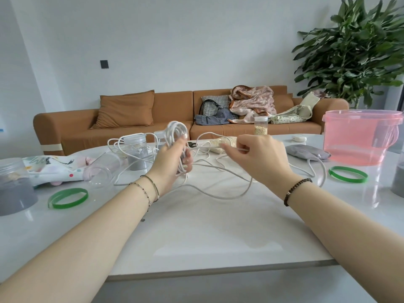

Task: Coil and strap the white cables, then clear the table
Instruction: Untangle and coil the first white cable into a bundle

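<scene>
Left hand closed round cable coil, held above table; right hand pinching loose cable. Risk: trailing slack snagging jar, toppling it.

The left edge cuts off the grey-filled jar; the right hand hides its own fingertips.

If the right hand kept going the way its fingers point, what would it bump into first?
Probably the bundle of coiled white cable gripped in the left hand: the right hand points leftward at it, though depth is uncertain.
</scene>
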Demonstrator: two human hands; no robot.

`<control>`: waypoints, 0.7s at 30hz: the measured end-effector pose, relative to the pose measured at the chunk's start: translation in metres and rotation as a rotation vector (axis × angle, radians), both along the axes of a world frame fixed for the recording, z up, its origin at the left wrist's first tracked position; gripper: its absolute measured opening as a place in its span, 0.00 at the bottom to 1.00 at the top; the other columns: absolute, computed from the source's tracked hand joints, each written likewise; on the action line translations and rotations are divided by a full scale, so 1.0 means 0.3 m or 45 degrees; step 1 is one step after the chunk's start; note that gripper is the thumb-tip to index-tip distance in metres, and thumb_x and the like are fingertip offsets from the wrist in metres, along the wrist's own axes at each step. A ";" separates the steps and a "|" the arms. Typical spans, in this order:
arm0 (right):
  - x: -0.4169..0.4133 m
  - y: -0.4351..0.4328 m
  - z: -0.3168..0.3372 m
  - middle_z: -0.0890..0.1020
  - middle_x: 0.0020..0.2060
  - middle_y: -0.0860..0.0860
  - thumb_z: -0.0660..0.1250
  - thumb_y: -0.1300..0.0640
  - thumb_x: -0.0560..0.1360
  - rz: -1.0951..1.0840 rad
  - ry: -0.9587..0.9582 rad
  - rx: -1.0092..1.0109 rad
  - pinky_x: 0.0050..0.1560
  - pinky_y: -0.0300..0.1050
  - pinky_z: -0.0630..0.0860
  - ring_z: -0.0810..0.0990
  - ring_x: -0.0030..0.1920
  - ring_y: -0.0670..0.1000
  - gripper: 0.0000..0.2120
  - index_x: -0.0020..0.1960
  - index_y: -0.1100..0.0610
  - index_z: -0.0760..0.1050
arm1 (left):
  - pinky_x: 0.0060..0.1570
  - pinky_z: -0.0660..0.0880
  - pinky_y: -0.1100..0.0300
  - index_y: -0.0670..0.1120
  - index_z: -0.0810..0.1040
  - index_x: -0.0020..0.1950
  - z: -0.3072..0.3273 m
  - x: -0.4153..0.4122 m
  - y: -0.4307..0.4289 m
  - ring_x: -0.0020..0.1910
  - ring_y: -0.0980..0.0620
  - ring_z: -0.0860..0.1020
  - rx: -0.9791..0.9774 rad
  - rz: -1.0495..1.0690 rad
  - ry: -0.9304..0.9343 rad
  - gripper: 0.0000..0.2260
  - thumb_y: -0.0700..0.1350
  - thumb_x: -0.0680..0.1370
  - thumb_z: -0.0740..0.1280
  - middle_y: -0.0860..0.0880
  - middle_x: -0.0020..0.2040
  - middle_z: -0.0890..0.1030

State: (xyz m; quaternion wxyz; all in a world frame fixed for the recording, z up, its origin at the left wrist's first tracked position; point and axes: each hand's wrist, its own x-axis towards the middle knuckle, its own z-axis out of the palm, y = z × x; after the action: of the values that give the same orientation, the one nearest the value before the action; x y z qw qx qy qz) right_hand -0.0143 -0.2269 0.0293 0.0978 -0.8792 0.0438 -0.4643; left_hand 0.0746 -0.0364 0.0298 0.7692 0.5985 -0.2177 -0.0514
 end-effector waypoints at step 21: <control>0.006 0.022 -0.018 0.69 0.26 0.46 0.57 0.49 0.84 0.432 -0.135 0.097 0.33 0.52 0.71 0.68 0.30 0.49 0.12 0.45 0.54 0.71 | 0.27 0.67 0.68 0.46 0.73 0.46 0.005 -0.063 -0.017 0.30 0.57 0.68 0.018 -0.487 0.376 0.19 0.63 0.78 0.62 0.51 0.35 0.72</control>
State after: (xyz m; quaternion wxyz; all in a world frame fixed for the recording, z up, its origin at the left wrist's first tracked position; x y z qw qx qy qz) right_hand -0.0125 -0.2204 0.0239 0.2101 -0.8440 -0.0927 -0.4847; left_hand 0.0556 -0.0414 0.0313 0.7648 0.5378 -0.2119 -0.2845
